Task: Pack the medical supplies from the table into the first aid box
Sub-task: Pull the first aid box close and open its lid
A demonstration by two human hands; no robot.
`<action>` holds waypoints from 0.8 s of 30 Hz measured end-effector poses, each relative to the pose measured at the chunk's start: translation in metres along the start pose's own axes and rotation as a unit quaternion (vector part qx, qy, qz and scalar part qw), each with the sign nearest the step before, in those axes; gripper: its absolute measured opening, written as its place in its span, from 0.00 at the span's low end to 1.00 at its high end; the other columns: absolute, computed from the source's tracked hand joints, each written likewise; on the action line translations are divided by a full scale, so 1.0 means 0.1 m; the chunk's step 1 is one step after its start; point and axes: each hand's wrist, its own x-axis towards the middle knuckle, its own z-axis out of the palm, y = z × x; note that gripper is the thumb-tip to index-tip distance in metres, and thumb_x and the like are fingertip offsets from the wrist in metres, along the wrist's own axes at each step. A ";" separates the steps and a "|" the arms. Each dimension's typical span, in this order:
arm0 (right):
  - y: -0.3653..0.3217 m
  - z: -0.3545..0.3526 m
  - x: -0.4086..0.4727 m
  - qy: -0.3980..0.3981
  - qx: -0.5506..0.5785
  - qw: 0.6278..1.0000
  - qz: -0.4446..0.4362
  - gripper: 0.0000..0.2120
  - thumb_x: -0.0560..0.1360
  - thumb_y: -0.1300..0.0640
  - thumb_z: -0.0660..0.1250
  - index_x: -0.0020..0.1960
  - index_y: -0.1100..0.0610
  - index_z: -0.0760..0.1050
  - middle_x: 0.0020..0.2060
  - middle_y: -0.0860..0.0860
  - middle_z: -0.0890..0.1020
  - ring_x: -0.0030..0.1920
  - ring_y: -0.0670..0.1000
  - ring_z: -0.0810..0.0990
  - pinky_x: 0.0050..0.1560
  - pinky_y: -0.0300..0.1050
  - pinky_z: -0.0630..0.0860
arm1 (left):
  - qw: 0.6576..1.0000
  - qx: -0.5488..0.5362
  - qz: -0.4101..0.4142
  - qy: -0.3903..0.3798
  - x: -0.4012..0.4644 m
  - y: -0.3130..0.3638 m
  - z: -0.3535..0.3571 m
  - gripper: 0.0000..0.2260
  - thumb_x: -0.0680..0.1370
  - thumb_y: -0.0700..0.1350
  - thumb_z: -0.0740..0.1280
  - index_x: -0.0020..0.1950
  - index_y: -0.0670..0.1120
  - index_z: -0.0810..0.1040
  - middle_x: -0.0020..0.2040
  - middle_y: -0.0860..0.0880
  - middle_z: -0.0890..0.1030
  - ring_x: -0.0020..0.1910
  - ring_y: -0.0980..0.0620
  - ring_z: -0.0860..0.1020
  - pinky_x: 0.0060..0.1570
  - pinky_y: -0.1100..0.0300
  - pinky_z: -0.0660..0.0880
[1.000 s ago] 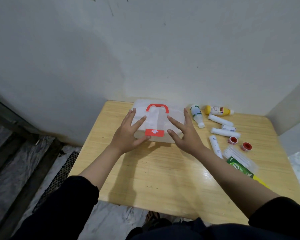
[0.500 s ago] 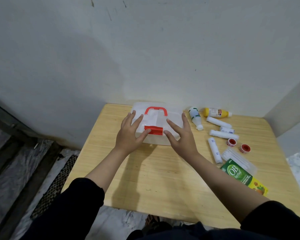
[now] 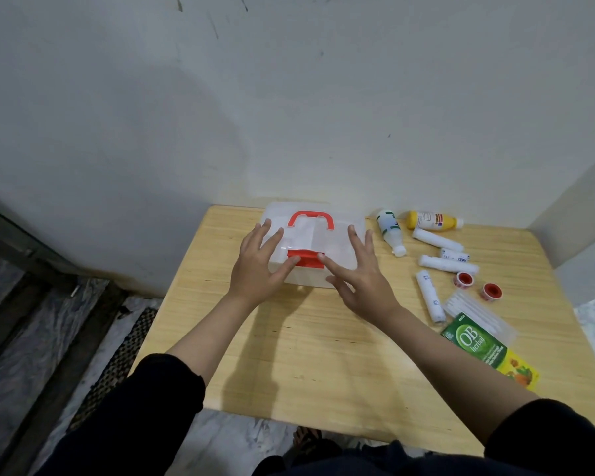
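Box (image 3: 337,242) sits closed at the far edge of the surface (image 3: 323,355), translucent white, red handle (image 3: 310,219) on the lid, red latch (image 3: 306,258) on the near face. Left hand (image 3: 258,269) lies flat on the lid's left side, fingers straight and spread, thumb tip touching the latch's left end. Right hand (image 3: 361,276) is spread on the right side, index fingertip touching the latch's right end. Neither grip is wrapped around anything; both are flat and relaxed.

Supplies are all outside the box, on the surface to its right:
- white bottle (image 3: 390,231) lying on its side, just beside the box
- yellow bottle (image 3: 432,221) lying down, next to it
- 4 white bandage rolls (image 3: 449,263) in a loose cluster
- 2 red-cored tape rolls (image 3: 464,279), near each other
- clear pack of cotton swabs (image 3: 478,317)
- green OB herbal carton (image 3: 485,348) at the near right, partly under the swab pack
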 end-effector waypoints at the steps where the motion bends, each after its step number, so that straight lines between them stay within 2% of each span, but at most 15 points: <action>1: 0.00 0.00 0.00 -0.001 -0.001 1.000 0.001 0.20 0.77 0.48 0.60 0.69 0.41 0.67 0.76 0.60 0.53 0.75 0.68 0.43 0.47 0.57 0.80 | 1.000 0.000 0.004 -0.007 -0.01 -0.02 0.00 0.33 0.72 0.66 0.61 0.71 0.47 0.71 0.75 0.46 0.64 0.74 0.43 0.59 0.64 0.49 0.66; 4: 0.00 0.00 0.00 -0.001 0.001 1.000 0.005 0.21 0.76 0.47 0.62 0.69 0.40 0.67 0.76 0.59 0.54 0.75 0.66 0.44 0.46 0.56 0.80 | 1.000 -0.007 0.019 -0.023 -0.04 -0.11 0.02 0.34 0.71 0.62 0.68 0.73 0.50 0.67 0.78 0.41 0.51 0.77 0.41 0.50 0.65 0.51 0.62; 6: 0.00 0.00 0.01 0.001 0.000 1.000 0.004 0.21 0.76 0.48 0.63 0.68 0.40 0.67 0.76 0.60 0.55 0.75 0.66 0.45 0.45 0.56 0.81 | 0.998 -0.026 -0.011 -0.049 -0.05 -0.13 0.00 0.35 0.71 0.56 0.73 0.75 0.55 0.63 0.78 0.41 0.45 0.77 0.43 0.45 0.64 0.53 0.63; 8: 0.00 0.00 0.02 0.004 -0.007 1.000 0.006 0.20 0.76 0.48 0.62 0.68 0.39 0.67 0.75 0.60 0.57 0.75 0.66 0.47 0.44 0.56 0.81 | 0.996 -0.041 -0.036 -0.070 -0.05 -0.11 -0.02 0.36 0.71 0.52 0.74 0.75 0.57 0.60 0.78 0.41 0.47 0.78 0.45 0.47 0.62 0.54 0.67; 10: 0.00 0.00 0.03 0.007 -0.014 1.000 0.011 0.19 0.76 0.48 0.61 0.67 0.38 0.67 0.75 0.60 0.59 0.75 0.67 0.48 0.43 0.56 0.82 | 0.996 -0.050 -0.035 -0.064 -0.04 -0.09 -0.02 0.36 0.71 0.50 0.74 0.75 0.56 0.61 0.78 0.41 0.50 0.77 0.46 0.49 0.62 0.56 0.66; 13: 0.00 -0.01 0.04 0.008 -0.017 1.000 0.018 0.18 0.77 0.48 0.61 0.66 0.38 0.68 0.74 0.60 0.61 0.75 0.67 0.50 0.42 0.55 0.82 | 0.996 -0.059 -0.033 -0.054 -0.03 -0.10 -0.01 0.36 0.70 0.50 0.75 0.74 0.56 0.63 0.77 0.41 0.53 0.77 0.47 0.49 0.62 0.59 0.63; 17: -0.01 -0.02 0.06 0.010 -0.025 0.999 0.028 0.17 0.77 0.49 0.60 0.64 0.36 0.68 0.73 0.59 0.64 0.75 0.66 0.53 0.41 0.55 0.81 | 0.996 -0.064 -0.045 -0.043 -0.04 -0.13 -0.01 0.40 0.69 0.52 0.76 0.76 0.55 0.58 0.78 0.44 0.53 0.77 0.49 0.53 0.60 0.62 0.63; 19: 0.00 -0.02 0.07 0.006 -0.035 0.999 0.033 0.19 0.78 0.54 0.61 0.64 0.36 0.68 0.73 0.59 0.65 0.74 0.67 0.55 0.38 0.55 0.82 | 0.996 -0.066 -0.054 -0.036 -0.04 -0.15 0.01 0.43 0.68 0.53 0.76 0.77 0.54 0.56 0.78 0.47 0.54 0.76 0.51 0.54 0.59 0.63 0.63; 21: 0.03 -0.01 0.08 0.006 -0.046 0.998 0.037 0.24 0.77 0.62 0.65 0.64 0.37 0.70 0.72 0.59 0.67 0.73 0.67 0.58 0.35 0.53 0.81 | 0.995 -0.076 -0.065 -0.028 -0.03 -0.17 0.02 0.45 0.68 0.52 0.77 0.77 0.52 0.54 0.78 0.49 0.55 0.76 0.53 0.54 0.59 0.64 0.63; 24: 0.04 -0.03 0.10 0.001 -0.066 0.997 0.035 0.31 0.74 0.69 0.65 0.64 0.36 0.68 0.70 0.60 0.70 0.71 0.68 0.62 0.31 0.49 0.79 | 0.995 -0.073 -0.062 -0.021 -0.03 -0.20 0.05 0.45 0.68 0.50 0.77 0.77 0.49 0.54 0.77 0.48 0.56 0.76 0.51 0.55 0.63 0.61 0.64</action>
